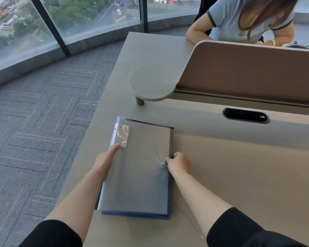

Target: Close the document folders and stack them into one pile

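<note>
A translucent grey document folder (141, 172) lies closed on top of a darker blue folder (136, 216), both on the beige desk (230, 166) near its left edge. My left hand (105, 157) presses flat on the top folder's left edge, fingertip beside a white label (123, 136). My right hand (178, 163) pinches the thin elastic cord (166, 158) at the round button clasp (162, 164) on the folder's right edge.
A round grey shelf on a short post (150, 84) stands behind the folders. A brown divider panel (248, 68) runs along the back right, with a black cable slot (245, 115) below it. Another person (243, 20) leans on the far desk. Carpet and windows lie left.
</note>
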Available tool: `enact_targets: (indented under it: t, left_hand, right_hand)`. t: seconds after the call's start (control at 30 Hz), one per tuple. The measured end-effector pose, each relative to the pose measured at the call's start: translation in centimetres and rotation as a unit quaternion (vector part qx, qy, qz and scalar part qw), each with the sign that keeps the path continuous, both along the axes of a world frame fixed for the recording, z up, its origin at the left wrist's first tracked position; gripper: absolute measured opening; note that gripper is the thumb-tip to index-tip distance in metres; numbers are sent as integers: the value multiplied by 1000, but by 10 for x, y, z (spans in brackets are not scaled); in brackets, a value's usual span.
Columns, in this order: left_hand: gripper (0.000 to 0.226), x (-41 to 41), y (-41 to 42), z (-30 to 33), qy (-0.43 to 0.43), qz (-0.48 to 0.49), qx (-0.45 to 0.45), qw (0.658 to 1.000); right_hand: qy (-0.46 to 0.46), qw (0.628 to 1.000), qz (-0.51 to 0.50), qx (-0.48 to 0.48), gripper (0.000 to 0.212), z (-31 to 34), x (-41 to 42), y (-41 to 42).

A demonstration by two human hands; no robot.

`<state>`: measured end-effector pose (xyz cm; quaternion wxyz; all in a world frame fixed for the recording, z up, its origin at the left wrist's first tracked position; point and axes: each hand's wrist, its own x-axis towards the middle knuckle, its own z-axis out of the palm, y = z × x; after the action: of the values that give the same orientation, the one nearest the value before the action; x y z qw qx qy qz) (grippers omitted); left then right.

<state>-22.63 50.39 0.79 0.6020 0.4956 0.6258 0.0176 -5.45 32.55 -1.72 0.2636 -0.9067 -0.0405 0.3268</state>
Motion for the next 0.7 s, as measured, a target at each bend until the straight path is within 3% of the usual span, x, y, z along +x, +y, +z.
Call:
enact_targets:
  t: [0.07,0.17,0.27,0.47,0.7]
  left_hand:
    - [73,0,-1,-3,16,-1,18,1000]
    - [59,0,0,-8,25,-9,36,999]
    - [39,2,-2,-9,21,-25,66,997]
    - [38,1,-4,-8,19,-51,106,993]
    - [51,3,-6,3,8,-57,120,991]
  right_hand:
    - [-3,1000,8,-13,28,-1,0,-1]
    - [-7,999,20,-31,15,0,0,0]
    - [-14,998,34,-49,22,2,-1,-1]
    - [-36,997,51,-36,31,3,-4,-12]
    - [-17,999,16,37,23,6,-14,-37]
